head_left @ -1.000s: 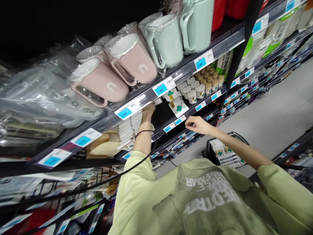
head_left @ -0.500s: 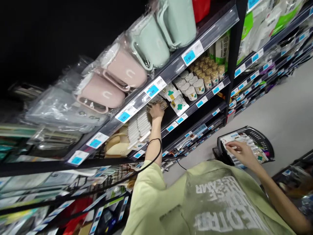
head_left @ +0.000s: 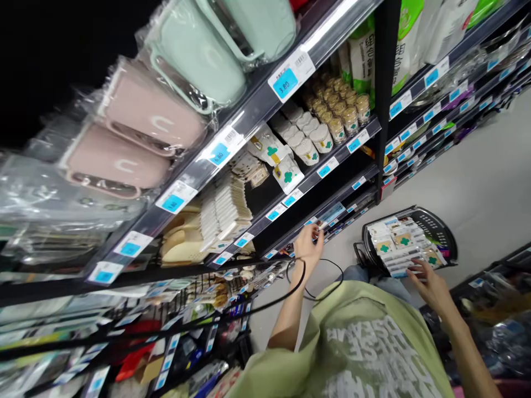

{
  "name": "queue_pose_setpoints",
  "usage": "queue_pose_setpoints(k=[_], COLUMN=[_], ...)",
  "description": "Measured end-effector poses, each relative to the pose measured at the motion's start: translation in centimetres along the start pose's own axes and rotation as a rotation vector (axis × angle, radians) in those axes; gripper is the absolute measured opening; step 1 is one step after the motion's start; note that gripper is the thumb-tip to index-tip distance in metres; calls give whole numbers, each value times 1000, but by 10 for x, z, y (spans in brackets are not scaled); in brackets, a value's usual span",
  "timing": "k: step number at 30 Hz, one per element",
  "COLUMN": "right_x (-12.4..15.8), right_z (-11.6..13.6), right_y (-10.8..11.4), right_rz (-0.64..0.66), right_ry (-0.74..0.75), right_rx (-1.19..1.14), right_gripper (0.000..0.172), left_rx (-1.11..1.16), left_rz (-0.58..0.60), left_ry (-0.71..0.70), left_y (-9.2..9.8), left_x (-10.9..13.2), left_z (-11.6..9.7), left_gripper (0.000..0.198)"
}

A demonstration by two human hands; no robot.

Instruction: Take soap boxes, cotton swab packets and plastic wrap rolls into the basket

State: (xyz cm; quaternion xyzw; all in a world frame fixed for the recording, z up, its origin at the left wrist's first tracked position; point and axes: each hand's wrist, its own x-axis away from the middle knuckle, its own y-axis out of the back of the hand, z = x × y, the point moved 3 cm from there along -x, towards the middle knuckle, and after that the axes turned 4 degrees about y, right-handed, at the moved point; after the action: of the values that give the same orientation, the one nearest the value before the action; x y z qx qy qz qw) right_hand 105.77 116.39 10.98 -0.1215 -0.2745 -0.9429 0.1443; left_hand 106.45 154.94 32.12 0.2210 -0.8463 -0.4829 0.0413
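Observation:
My left hand [head_left: 308, 244] is out in front of the lower shelves, fingers curled together. Something small and pale seems to be at its fingertips, but I cannot make out what it is. My right hand [head_left: 428, 283] is at the near edge of a black shopping basket [head_left: 431, 222], fingers apart and holding nothing I can see. White-and-tan packs with green cross marks [head_left: 403, 240] fill the basket. On the shelf above my left hand lie small tan packs [head_left: 258, 174] beside white packets with green crosses [head_left: 287, 172].
Stacked white packs [head_left: 226, 213], wooden spatulas [head_left: 182, 243] and gold-topped jars [head_left: 347, 117] line the shelf. Above stand pink cups [head_left: 151, 119] and mint cups [head_left: 201, 61] in plastic. A black cable [head_left: 269, 304] runs by my left wrist. Grey floor [head_left: 468, 171] lies beyond the basket.
My left hand has come out of the shelf by the small tan packs and moved down and right toward the basket. My right hand has shifted to the basket's near edge.

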Motion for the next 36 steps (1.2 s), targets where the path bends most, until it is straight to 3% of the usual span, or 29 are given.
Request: queue_pose_setpoints(k=[5,10,15,19,23,30,36], right_x=[-9,-23,-38,-40,-36,-46,-76], right_z=[-20,-4,12,15,7,-13,-21], right_y=[-1,-16,-29,-30,-28,-32,-61], right_rz=[163,290,369,406,402,280,143], right_ry=[16,40,39,22,-38,-167,-262], right_rx=[229,349,386,383,434,405,417], right_gripper=[51,46,44,40,38,39,66], left_rx=[-10,-72,-110,-137,-89,-25,-71], left_rz=[403,684,719,725,760,834,867], left_ry=[-25,-170,-271,-272,-235,-188,-154], left_y=[-57,-82,-85,-85,-93,-98,-88], left_x=[71,114,115,109,118,131,130], left_z=[-13,-40,-45,-35,-22,-1,9], left_gripper=[19,27,32,30,29,24,28])
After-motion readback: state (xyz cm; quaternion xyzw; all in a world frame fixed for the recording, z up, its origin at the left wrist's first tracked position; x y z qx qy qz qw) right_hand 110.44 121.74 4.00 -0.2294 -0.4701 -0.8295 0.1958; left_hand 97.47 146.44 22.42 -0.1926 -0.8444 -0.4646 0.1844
